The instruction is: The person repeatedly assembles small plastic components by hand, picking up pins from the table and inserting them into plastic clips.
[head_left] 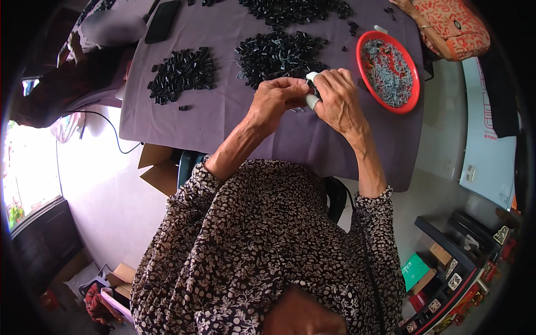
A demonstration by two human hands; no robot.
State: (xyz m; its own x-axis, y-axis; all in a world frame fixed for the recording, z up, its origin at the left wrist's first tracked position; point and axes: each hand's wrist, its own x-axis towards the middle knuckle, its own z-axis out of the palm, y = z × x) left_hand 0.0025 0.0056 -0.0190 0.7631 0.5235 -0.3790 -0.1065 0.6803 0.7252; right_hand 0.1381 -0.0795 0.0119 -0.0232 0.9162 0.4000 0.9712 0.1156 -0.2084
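Observation:
My left hand (pixel 274 99) and my right hand (pixel 336 99) meet over the purple tablecloth (pixel 223 117). Both pinch a small black plastic part (pixel 311 85) between the fingertips. White tape wraps two fingers of my right hand. Just beyond the hands lies a pile of small black parts (pixel 279 53). A smaller pile of black parts (pixel 181 73) sits to the left, and another pile (pixel 293 10) lies at the far edge. To the right of my right hand stands a red bowl (pixel 414 95) with grey and red small pieces in it.
A black phone (pixel 162 20) lies at the far left of the table by a grey cap. Another person's arm in an orange patterned sleeve (pixel 455 28) rests at the far right. Cardboard boxes (pixel 162 170) sit under the table; a shelf (pixel 452 262) stands lower right.

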